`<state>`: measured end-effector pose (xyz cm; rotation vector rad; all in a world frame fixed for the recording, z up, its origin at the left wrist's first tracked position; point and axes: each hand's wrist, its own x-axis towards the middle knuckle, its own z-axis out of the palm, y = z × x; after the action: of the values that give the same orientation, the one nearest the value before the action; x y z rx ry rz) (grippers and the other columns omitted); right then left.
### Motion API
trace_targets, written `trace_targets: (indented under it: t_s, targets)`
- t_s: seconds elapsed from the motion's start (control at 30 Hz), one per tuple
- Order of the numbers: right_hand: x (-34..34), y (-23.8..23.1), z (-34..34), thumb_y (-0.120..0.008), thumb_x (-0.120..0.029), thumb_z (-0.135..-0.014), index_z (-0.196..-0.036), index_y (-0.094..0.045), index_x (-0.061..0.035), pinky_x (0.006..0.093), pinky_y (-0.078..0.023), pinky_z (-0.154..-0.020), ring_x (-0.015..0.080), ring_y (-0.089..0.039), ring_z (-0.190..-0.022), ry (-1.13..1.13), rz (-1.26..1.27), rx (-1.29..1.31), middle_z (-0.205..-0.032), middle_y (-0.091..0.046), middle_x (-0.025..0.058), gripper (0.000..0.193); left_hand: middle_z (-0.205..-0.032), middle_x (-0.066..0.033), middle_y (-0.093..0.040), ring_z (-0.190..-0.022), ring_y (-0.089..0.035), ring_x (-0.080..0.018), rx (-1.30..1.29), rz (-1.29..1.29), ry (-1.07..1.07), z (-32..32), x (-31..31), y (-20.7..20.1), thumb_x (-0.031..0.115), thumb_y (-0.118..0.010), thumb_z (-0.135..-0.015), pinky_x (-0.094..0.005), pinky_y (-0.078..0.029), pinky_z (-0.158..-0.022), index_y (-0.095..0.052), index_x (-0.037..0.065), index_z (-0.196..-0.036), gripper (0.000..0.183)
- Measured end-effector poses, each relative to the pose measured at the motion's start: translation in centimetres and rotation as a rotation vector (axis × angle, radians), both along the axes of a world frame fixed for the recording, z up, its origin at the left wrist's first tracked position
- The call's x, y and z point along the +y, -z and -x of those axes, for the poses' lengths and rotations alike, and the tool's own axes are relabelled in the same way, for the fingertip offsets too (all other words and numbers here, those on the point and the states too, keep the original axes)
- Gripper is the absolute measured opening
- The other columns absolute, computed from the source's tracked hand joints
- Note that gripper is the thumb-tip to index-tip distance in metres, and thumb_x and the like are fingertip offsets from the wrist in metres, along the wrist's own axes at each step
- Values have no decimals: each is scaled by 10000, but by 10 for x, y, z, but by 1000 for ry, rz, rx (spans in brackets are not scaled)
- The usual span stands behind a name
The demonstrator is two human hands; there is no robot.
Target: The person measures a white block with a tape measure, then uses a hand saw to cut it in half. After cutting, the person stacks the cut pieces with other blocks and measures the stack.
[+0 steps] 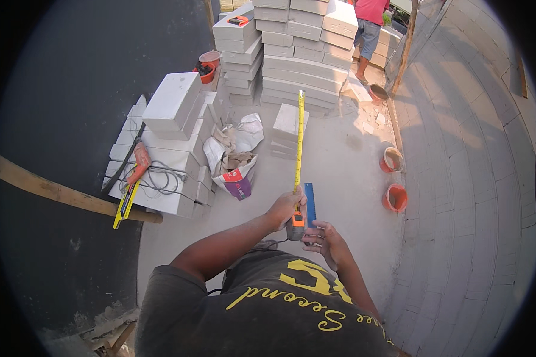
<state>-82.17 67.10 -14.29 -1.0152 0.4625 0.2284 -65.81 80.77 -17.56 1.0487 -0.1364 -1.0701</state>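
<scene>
My left hand (284,210) is closed around an orange and grey tape measure (296,227), in front of my body. Its yellow blade (300,143) extends forward, away from me, past a short stack of pale blocks (287,128). A dark cord hangs at the case. Close by on the right, my right hand (329,244) has its fingers apart, the tips near or touching the case. A flat blue strip with a toothed edge (310,202) shows between the hands; its lower end is by the right fingertips, and what supports it is unclear.
Left, a block pile (178,143) bears an orange power tool (140,160) with a yellow blade and cable. Beside it is an open sack (235,157). Tall block stacks (304,59) stand ahead. Orange buckets (395,198) line the right wall. Another person (369,35) stands at the far right.
</scene>
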Motion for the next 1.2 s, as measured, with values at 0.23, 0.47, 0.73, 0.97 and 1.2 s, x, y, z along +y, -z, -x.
trace_targets:
  t_s: [0.23, 0.47, 0.73, 0.97, 1.2]
  targets:
    - [24, 6, -127, -572, -486, -951, -1391, -410, -84, 373, -532, -838, 156, -553, -1073, -174, -52, -56, -1202, -544, 54, 617, -877, -90, -572, -788, -574, -177, -236, 28, -350, -40, 7, 12, 424, -241, -1073, -311, -507, -733, -473, 90, -833, 472]
    - [2, 25, -236, -630, -266, -916, -1281, -534, -101, 329, -548, -744, 131, -578, -939, -551, 130, 149, -1040, -586, 24, 411, -986, -56, -597, -908, -577, -150, -430, -129, -484, -87, 21, 34, 352, -326, -1075, -312, -472, -875, -598, 25, -1030, 427]
    - [-16, 72, -385, -614, -259, -878, -902, -696, -67, 330, -502, -662, 149, -540, -701, -1063, 625, -70, -767, -588, 47, 210, -951, -18, -610, -825, -542, -96, -342, -462, -582, -180, 48, 63, 343, -418, -1058, -275, -460, -760, -626, 47, -1141, 372]
    - [9, 108, -467, -648, -276, -845, -945, -737, -126, 428, -495, -691, 307, -613, -751, -960, 1268, -551, -811, -599, 130, 201, -1057, -4, -629, -869, -550, -100, 25, -432, -715, -212, 71, 89, 379, -482, -1028, -276, -454, -795, -580, 85, -1277, 398]
    - [75, 127, -567, -641, -244, -851, -959, -731, -147, 458, -526, -729, 340, -601, -924, -752, 1568, -874, -947, -602, 142, 171, -1255, -61, -596, -926, -601, -163, 253, -346, -1020, -242, 149, 103, 298, -523, -1011, -320, -484, -808, -344, 100, -1474, 534]
